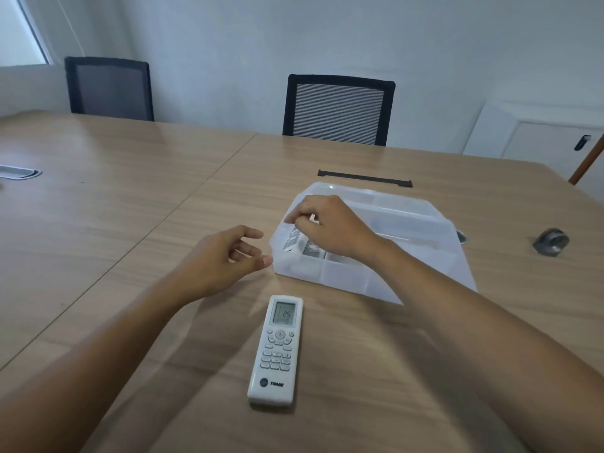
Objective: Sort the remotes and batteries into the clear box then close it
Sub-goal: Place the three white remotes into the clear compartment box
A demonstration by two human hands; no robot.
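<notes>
A clear plastic box (pixel 421 253) with inner dividers sits on the wooden table, lid off or folded back. My right hand (pixel 327 223) is over its left end, fingers pinched on something small that I cannot make out. Below it, inside the box, lies a remote (pixel 295 240) with dark buttons. My left hand (pixel 225 256) hovers just left of the box with fingers apart, holding nothing. A white air-conditioner remote (pixel 277 349) with a lit display lies face up on the table in front of the box. No batteries are visible.
A black strip (pixel 364 178) lies on the table behind the box. A grey metal object (pixel 551 241) sits at the right. Two black mesh chairs (pixel 338 109) stand at the far edge. A cable port (pixel 19 172) is set in the table at the left.
</notes>
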